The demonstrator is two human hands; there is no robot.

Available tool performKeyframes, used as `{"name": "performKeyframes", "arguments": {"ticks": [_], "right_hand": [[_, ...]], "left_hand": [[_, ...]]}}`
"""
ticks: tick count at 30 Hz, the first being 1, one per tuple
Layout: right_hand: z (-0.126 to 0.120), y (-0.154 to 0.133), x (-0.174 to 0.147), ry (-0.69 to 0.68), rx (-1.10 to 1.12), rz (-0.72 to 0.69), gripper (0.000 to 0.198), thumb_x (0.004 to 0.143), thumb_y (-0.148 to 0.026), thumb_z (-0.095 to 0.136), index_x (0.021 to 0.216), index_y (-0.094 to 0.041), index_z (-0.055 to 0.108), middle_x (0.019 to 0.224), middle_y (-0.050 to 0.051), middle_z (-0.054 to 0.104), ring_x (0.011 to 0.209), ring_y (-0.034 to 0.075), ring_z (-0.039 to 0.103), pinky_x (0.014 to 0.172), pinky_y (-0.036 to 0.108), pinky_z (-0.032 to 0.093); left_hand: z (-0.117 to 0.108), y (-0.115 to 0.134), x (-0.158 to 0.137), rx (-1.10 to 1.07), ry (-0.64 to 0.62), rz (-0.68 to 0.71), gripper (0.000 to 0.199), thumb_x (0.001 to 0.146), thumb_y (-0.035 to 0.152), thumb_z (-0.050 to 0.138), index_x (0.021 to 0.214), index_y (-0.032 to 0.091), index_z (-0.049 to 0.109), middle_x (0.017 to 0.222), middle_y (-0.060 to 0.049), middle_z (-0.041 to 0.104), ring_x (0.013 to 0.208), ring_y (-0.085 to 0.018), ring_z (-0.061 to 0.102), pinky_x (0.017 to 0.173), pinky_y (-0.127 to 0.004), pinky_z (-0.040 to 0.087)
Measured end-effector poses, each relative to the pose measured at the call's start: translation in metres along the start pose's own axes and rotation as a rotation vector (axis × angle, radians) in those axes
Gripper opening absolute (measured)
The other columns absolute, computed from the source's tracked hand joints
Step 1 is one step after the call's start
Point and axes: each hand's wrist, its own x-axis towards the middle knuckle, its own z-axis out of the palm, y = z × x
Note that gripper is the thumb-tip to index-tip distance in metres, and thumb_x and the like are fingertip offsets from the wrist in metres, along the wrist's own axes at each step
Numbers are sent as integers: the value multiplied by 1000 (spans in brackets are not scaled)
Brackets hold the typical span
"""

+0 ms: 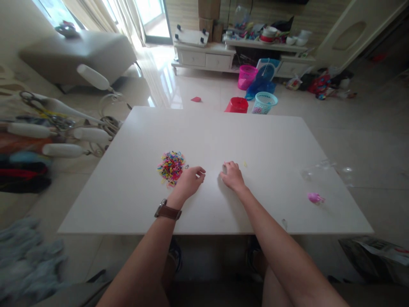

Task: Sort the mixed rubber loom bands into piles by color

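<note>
A heap of small multicoloured loops (172, 165), possibly mini rubber bands, lies on the white table (204, 136). My left hand (191, 181) is just right of the heap, palm turned inward. Its fingers are curled with a gap between thumb and index, and nothing shows in them. My right hand (233, 175) rests across from it, thumb and fingers bent around a small greyish, see-through, cup-like piece (224, 169). A bit of pink shows at that piece's upper edge. One yellow loop (245, 163) lies beyond my right hand.
On the table's right are clear plastic pieces (306, 175), a pink bundle (315, 198) and a small clear scrap (284, 223). Past the far edge stand a red bucket (237, 105) and a light-blue basket (265, 101). A lamp frame (92, 134) is at the left.
</note>
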Motion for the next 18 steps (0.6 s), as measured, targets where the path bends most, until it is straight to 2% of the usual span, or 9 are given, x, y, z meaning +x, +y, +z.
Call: {"name": "performKeyframes", "arguments": {"ticks": [6,11,16,18], "right_hand": [[6,-4,5,-5,-19,10,42,87,-26,58,128,-20,64,134,12,59,124,32,48,103,44,48],[5,4,3,-11,21,-4,42,85,-23,57,126,-18,66,134,12,56,124,29,48,111,41,43],[-4,8,-7,-29,21,-43,32,85,-21,59,114,-18,71,132,12,55,123,28,48,114,41,40],[-10,9,-14,-28,22,-67,28,85,-22,60,111,-18,71,132,12,55,123,28,48,114,43,39]], "left_hand": [[-5,-3,0,118,-21,-3,21,89,25,58,99,20,75,98,-8,78,80,-19,72,75,-28,51],[-4,-7,1,217,-56,-12,23,91,28,53,85,20,74,94,-11,78,87,-23,71,78,-30,50],[-18,-22,3,416,75,-132,29,92,27,48,77,20,72,79,-11,74,79,-23,69,74,-28,50],[-25,-32,4,512,128,-163,30,93,29,47,82,18,73,89,-14,73,86,-25,68,81,-31,52]]}}
